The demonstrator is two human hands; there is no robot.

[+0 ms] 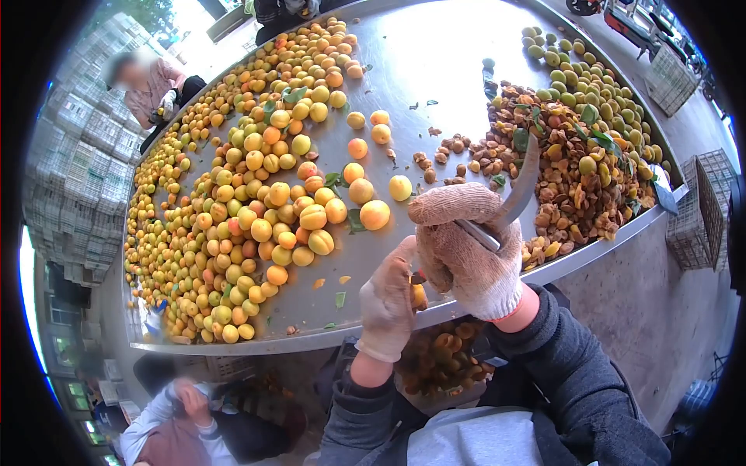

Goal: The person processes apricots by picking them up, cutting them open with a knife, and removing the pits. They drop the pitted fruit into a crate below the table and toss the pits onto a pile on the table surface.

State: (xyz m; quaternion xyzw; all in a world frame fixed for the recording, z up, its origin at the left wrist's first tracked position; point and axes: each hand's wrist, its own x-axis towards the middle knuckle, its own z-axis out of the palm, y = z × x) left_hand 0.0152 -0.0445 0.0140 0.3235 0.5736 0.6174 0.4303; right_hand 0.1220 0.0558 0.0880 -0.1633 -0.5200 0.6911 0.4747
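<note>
My right hand [474, 252], in a stained knit glove, is closed around a curved knife [525, 182], whose blade points up and to the right. Beside it, my gloved left hand [386, 307] has its fingers closed on an apricot [420, 297], mostly hidden behind the fingers. Both hands are over the near edge of the metal table [404, 256]. Below them, near my lap, a container holds cut apricot pieces [443, 357]. Whole yellow-orange apricots [315, 217] lie just left of my hands.
Pits and scraps [579, 182] are heaped on the right of the table, with greenish fruit [598, 93] behind. Crates [699, 210] stand at right; stacked crates [78, 171] rise at left. One person [151, 89] is across the table, another [183, 423] sits at lower left.
</note>
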